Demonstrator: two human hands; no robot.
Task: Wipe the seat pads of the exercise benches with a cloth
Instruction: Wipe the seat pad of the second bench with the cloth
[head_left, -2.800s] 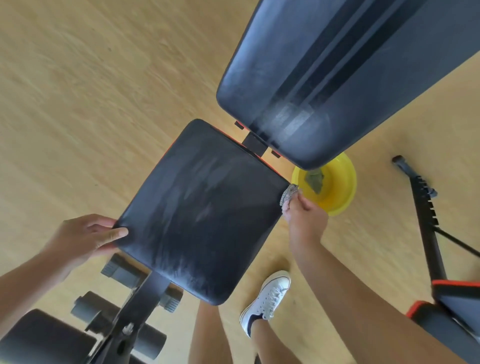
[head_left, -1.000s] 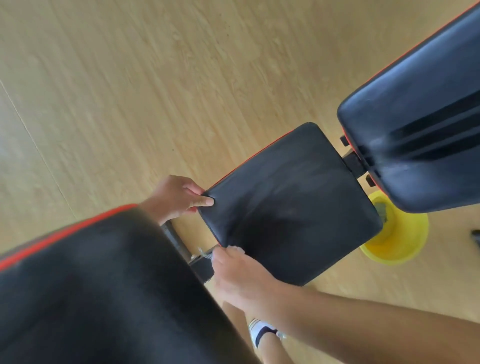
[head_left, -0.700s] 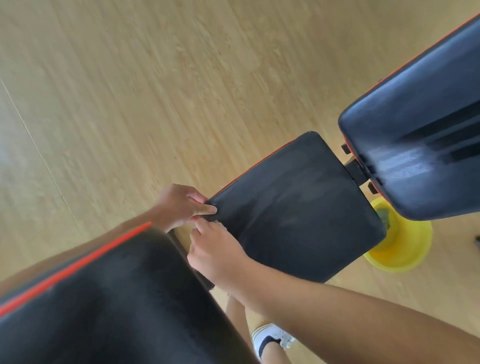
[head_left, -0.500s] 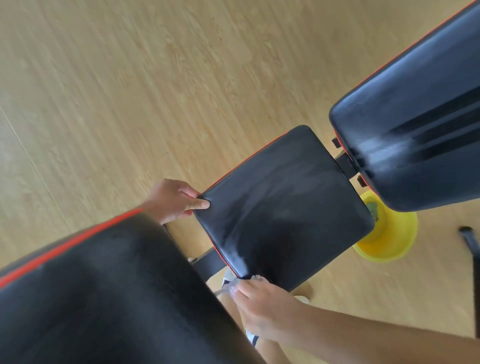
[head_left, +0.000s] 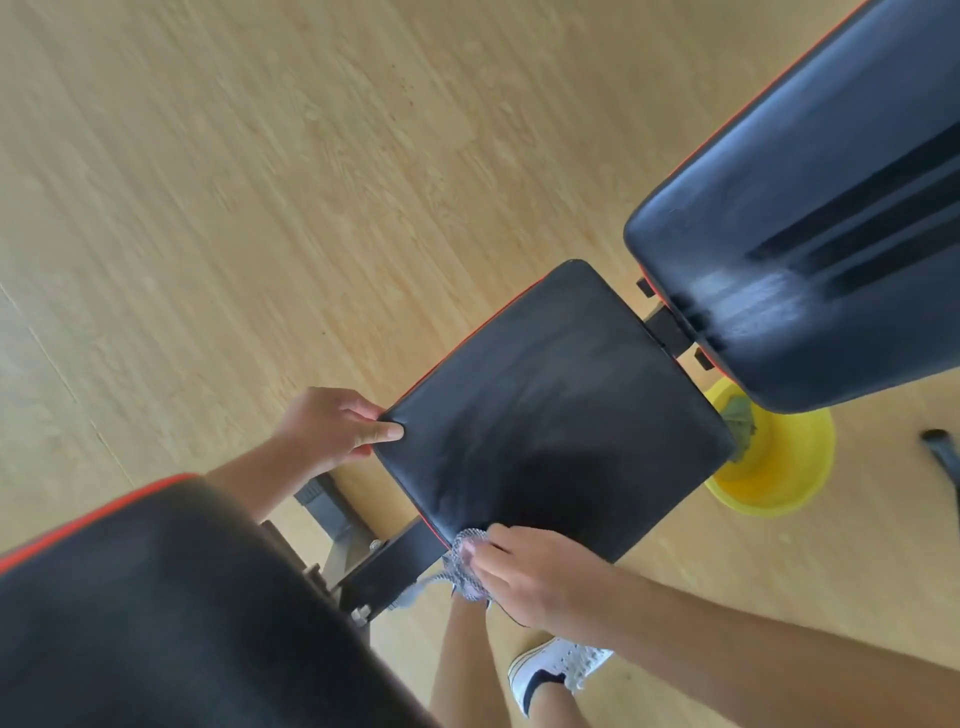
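A black seat pad (head_left: 556, 415) with red piping fills the middle of the head view. My left hand (head_left: 332, 426) grips its left corner, thumb on top. My right hand (head_left: 524, 571) presses a grey-and-white patterned cloth (head_left: 465, 564) against the pad's near corner; part of the cloth hangs below the edge. The bench's black back pad (head_left: 810, 249) rises at the upper right.
A yellow bowl (head_left: 779, 467) holding a greenish rag stands on the wooden floor under the back pad. Another black pad with a red edge (head_left: 171, 613) fills the lower left. The bench frame (head_left: 374, 561), my leg and white shoe (head_left: 558, 662) are below.
My right hand with the cloth has gone from the pad's right edge by the bowl, along the near edge to the left corner, then back to the near corner. The left hand stays put.
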